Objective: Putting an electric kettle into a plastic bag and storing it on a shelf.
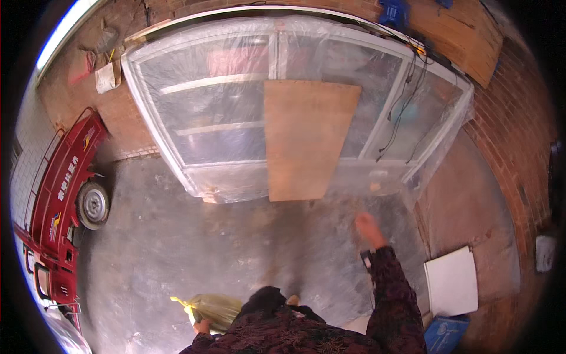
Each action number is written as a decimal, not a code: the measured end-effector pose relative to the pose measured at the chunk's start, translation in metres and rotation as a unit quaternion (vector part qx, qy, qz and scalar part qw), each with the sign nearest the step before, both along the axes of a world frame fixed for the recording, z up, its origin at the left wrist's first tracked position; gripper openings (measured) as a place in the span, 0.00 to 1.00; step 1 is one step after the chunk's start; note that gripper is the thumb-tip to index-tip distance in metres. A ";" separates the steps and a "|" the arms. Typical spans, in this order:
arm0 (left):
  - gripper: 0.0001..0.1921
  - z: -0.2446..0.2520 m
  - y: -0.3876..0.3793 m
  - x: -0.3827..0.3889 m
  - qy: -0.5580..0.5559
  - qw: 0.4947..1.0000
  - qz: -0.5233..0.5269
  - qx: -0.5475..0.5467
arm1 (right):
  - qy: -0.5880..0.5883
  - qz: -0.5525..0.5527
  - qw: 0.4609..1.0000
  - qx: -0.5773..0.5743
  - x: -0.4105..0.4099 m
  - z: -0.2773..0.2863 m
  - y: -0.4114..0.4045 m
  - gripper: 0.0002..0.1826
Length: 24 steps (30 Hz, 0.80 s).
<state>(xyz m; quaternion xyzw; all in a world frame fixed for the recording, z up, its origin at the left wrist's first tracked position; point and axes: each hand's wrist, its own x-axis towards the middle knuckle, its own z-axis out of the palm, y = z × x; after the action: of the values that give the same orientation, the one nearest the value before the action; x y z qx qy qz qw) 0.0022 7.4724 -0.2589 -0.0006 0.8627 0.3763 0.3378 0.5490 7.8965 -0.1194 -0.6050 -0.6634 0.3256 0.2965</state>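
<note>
At the lower left, my left hand [202,326] is closed on the knotted neck of a translucent yellow plastic bag [216,308], which hangs beside my body. What the bag holds cannot be made out. My right hand [369,226] reaches forward over the concrete floor, blurred, and nothing shows in it; how its fingers are set is unclear. A dark band with a small device sits at that wrist. Ahead stands a white-framed cabinet or partition [212,166] wrapped in clear plastic film, with a wooden board [309,137] upright against its front.
A red cargo tricycle [62,186] stands along the left wall. Black cables [409,88] hang over the wrapped frame at the right. A white panel [453,283] and a blue box [446,334] are at the lower right, near a brick wall [515,132].
</note>
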 end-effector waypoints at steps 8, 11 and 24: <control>0.23 -0.015 0.139 0.048 0.045 0.997 0.028 -0.051 | -0.172 0.071 0.947 0.262 -0.121 0.179 0.294 0.21; 0.24 -0.016 0.195 0.064 0.087 0.990 0.016 -0.112 | -0.203 0.068 0.927 0.308 -0.144 0.211 0.375 0.23; 0.19 0.008 0.346 0.060 -0.009 0.994 0.087 0.073 | -0.402 0.131 0.828 0.369 -0.178 0.238 0.502 0.21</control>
<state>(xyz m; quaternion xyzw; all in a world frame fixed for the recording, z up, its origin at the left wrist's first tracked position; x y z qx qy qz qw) 0.0622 7.8182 -0.2504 -0.0544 0.8264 0.4660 0.3112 0.3707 8.3980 0.1184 -0.4350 -0.8678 -0.1798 0.1591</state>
